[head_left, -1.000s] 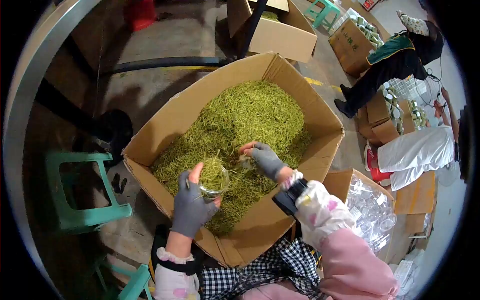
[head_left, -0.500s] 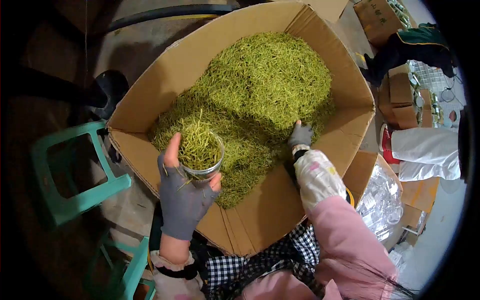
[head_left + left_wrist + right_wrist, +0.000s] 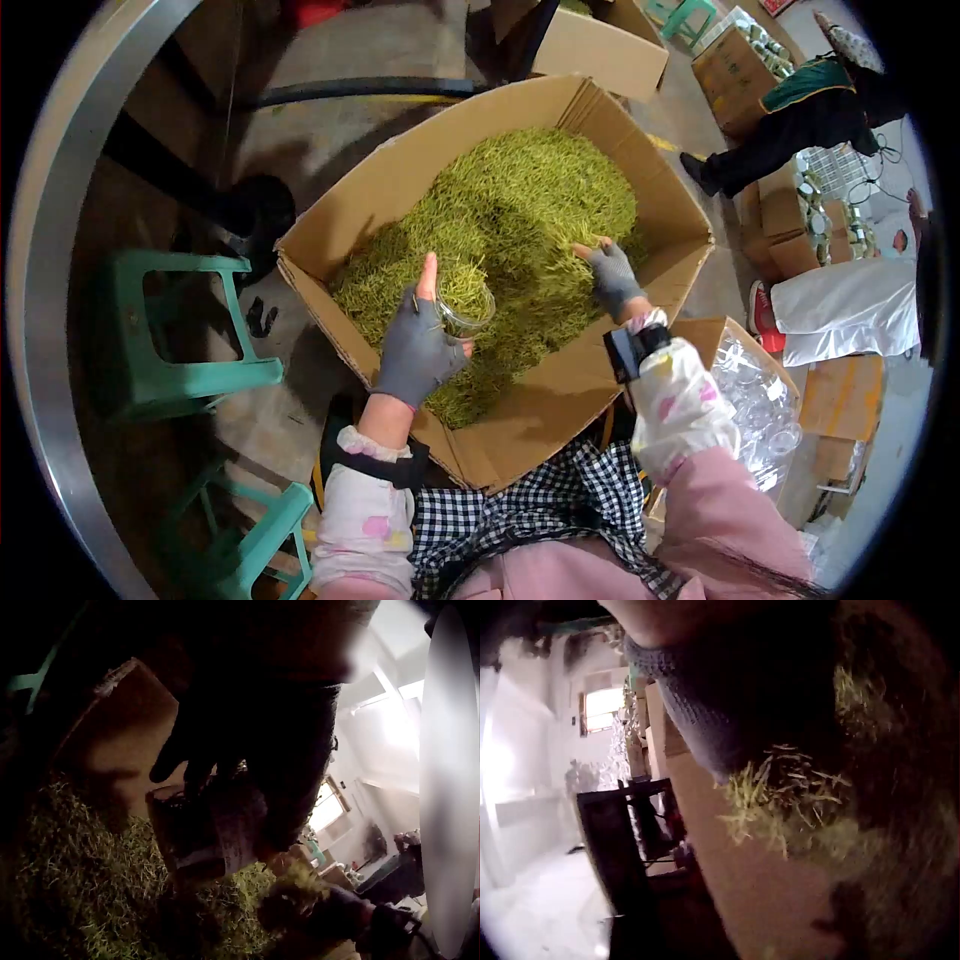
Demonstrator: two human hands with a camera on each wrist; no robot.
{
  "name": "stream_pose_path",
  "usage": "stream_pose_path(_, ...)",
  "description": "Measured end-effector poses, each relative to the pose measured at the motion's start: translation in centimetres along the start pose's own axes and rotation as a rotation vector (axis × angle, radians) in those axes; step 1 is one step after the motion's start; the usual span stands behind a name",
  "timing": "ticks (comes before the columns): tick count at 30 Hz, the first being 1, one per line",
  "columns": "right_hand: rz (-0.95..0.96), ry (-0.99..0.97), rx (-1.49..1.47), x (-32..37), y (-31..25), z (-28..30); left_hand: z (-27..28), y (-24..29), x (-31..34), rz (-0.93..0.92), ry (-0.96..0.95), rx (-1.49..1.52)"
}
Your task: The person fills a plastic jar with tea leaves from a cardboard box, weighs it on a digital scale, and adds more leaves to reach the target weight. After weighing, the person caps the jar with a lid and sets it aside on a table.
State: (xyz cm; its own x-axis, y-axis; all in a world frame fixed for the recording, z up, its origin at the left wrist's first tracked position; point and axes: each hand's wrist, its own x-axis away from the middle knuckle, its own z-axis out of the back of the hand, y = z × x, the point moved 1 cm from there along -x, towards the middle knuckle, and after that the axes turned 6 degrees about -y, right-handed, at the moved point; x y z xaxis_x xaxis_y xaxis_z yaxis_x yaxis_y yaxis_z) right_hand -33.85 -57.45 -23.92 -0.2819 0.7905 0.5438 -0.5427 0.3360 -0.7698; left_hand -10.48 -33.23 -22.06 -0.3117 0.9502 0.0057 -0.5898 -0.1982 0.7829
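A clear round jar [image 3: 468, 322], heaped with dried yellow-green herb, is gripped in my left hand [image 3: 418, 345], which wears a grey fingerless glove. Thumb and fingers go round the jar's side, and it is held over the near left part of the big carton [image 3: 560, 400]. In the left wrist view the jar [image 3: 214, 832] shows dark beneath my gloved fingers. My right hand [image 3: 612, 280], gloved alike, is low over the herb heap [image 3: 530, 190] at the carton's right side. Its curled fingers hold a bunch of loose herb [image 3: 780, 799], seen in the right wrist view.
Green plastic stools [image 3: 190, 370] stand left of the carton. To the right is a box of empty clear jars [image 3: 755, 410]. Further right are more cartons [image 3: 735, 75] and another person's legs in dark trousers [image 3: 790, 140]. A black-based post [image 3: 262, 215] stands at the back left.
The head view swung closer, then back. My right hand went down to the heap's right side and now comes up with herb in its fingers. My left hand keeps the filled jar.
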Motion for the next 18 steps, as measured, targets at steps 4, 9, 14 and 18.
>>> stream_pose_path(4,0.246,-0.055,-0.275,4.5,-2.6,-4.7,-1.1,0.8,-0.4,-0.059,-0.01,-0.225)
stream_pose_path(9,0.673,0.037,0.356,8.0,-2.9,-10.4,-1.0,3.1,-0.7,-0.045,-0.093,-0.207)
stream_pose_path(14,0.732,-0.149,0.474,11.9,-6.8,-10.1,-0.1,2.9,-0.6,0.085,-0.099,-0.126)
stream_pose_path(18,0.734,-0.271,0.473,13.0,-6.9,-9.5,-0.7,2.1,-0.2,-0.065,0.045,-0.154)
